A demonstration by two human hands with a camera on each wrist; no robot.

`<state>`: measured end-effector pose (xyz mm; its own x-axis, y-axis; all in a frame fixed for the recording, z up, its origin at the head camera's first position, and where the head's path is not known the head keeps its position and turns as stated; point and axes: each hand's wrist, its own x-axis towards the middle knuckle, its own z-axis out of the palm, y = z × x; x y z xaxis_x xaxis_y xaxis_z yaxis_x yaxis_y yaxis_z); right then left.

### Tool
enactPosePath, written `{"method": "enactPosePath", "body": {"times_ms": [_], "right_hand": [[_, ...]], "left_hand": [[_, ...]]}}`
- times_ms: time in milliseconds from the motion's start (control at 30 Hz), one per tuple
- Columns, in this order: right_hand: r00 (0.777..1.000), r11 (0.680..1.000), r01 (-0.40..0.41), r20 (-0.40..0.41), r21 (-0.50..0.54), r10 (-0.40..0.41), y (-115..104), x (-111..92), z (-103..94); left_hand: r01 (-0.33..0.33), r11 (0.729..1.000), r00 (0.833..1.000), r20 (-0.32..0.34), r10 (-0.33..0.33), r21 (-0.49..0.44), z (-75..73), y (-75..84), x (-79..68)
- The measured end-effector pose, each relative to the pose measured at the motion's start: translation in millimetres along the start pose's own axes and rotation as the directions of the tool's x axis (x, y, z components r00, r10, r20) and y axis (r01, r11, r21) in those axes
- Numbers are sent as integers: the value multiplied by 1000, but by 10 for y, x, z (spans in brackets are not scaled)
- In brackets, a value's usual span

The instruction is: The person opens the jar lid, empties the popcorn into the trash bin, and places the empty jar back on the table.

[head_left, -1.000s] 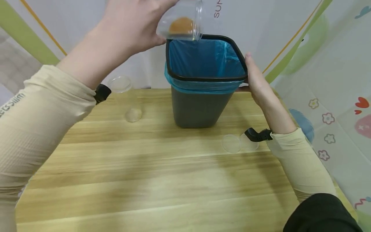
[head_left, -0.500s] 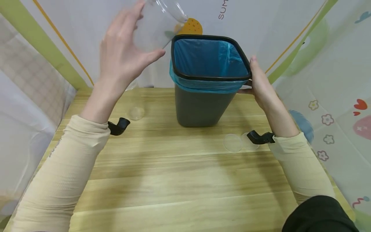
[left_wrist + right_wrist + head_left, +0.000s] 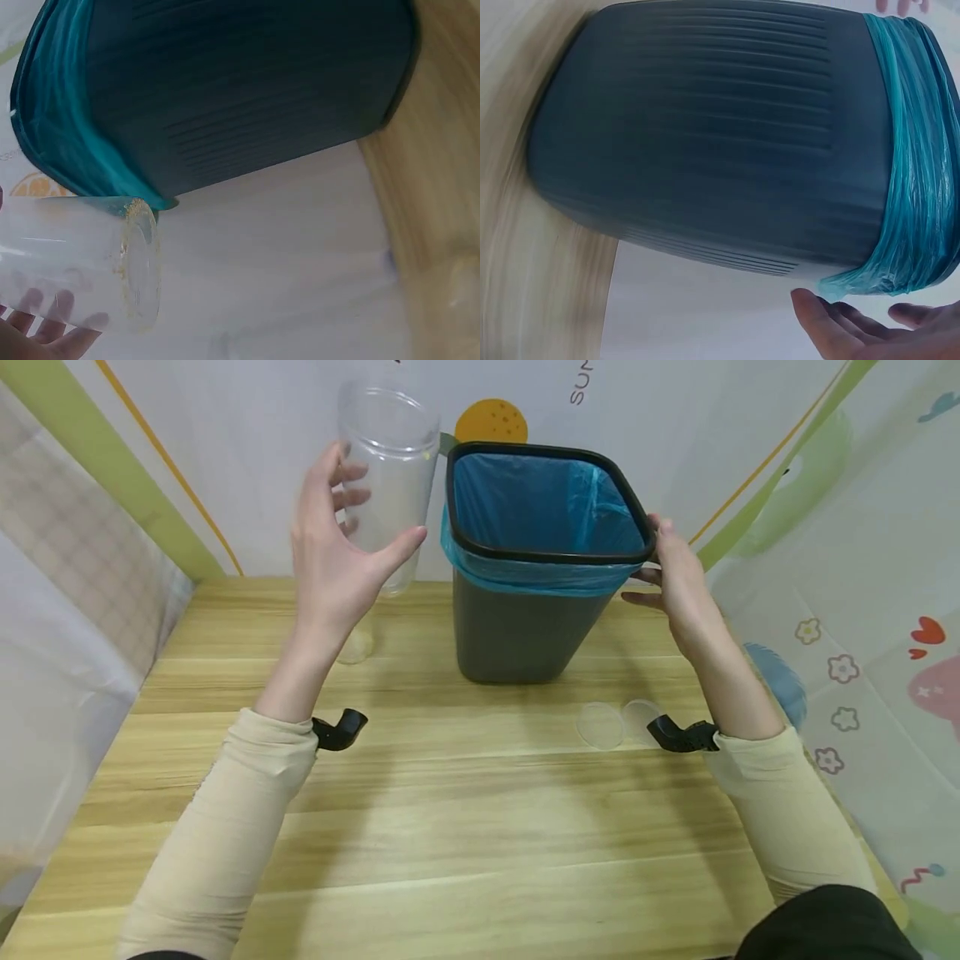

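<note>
My left hand (image 3: 330, 556) grips a clear plastic jar (image 3: 390, 485) from its left side, thumb in front and fingers behind. The jar is nearly upright, mouth up and lidless, just left of the bin. Yellowish bits cling around its base (image 3: 139, 262) in the left wrist view. A dark grey trash bin (image 3: 517, 639) stands on the table, lined with a blue bag (image 3: 525, 578) folded over its black rim. My right hand (image 3: 686, 585) is at the bin's right rim; its fingers (image 3: 832, 322) are loosely extended close beside the liner in the right wrist view.
Two clear round lids (image 3: 600, 725) lie on the wooden table (image 3: 465, 827) in front of the bin. Behind my left hand shows the base of another clear container (image 3: 356, 647). Printed curtains (image 3: 862, 610) hang at the back and sides.
My left hand has drawn the jar back leftward from over the bin's rim and turned it from lying sideways to nearly upright. My right hand has stayed by the rim, its grip loosening.
</note>
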<state>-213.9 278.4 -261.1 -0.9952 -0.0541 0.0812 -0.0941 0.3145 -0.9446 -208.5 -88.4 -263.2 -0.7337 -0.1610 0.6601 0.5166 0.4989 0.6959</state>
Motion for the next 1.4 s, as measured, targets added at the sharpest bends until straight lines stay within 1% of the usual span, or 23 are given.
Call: {"method": "enactPosePath", "body": {"times_ms": [167, 300, 333, 500, 633, 733, 800, 900, 1000, 1100, 1267, 1333, 1400], "right_hand": [[995, 993, 83, -45, -87, -87, 68, -100, -16], [984, 977, 126, -106, -169, -146, 100, -184, -18], [980, 972, 137, -120, -192, -161, 105, -204, -20], [961, 940, 178, -155, -290, -230, 134, -298, -31], [949, 921, 212, -156, -327, -274, 159, -373, -6], [932, 899, 260, -152, -353, -329, 189, -430, 39], [913, 868, 305, -140, -393, -384, 222, -462, 77], [874, 798, 382, -99, -466, -476, 292, -498, 139], [833, 726, 451, -47, -519, -551, 366, -535, 192], [803, 671, 500, 2, -548, -596, 427, -571, 243], [748, 566, 564, 83, -600, -658, 504, -619, 317], [724, 528, 591, 112, -610, -681, 535, -636, 347], [695, 486, 620, 143, -617, -705, 569, -649, 384]], "left_hand": [[63, 997, 997, 50, -60, -44, 72, -139, -183], [122, 990, 988, 100, -116, -64, 108, -267, -316], [142, 988, 985, 110, -136, -56, 114, -296, -346], [225, 974, 960, 171, -219, -14, 148, -466, -476], [275, 961, 937, 225, -265, -13, 204, -591, -549], [306, 952, 920, 262, -291, -17, 246, -664, -586], [319, 948, 911, 281, -302, -15, 266, -708, -606], [342, 940, 894, 307, -327, 4, 273, -769, -634], [366, 930, 877, 327, -353, 22, 283, -828, -666], [389, 920, 860, 343, -377, 37, 292, -877, -695], [418, 908, 834, 379, -400, 39, 334, -954, -715], [422, 906, 828, 390, -403, 40, 353, -979, -715], [423, 905, 824, 398, -403, 42, 373, -999, -714]]}}
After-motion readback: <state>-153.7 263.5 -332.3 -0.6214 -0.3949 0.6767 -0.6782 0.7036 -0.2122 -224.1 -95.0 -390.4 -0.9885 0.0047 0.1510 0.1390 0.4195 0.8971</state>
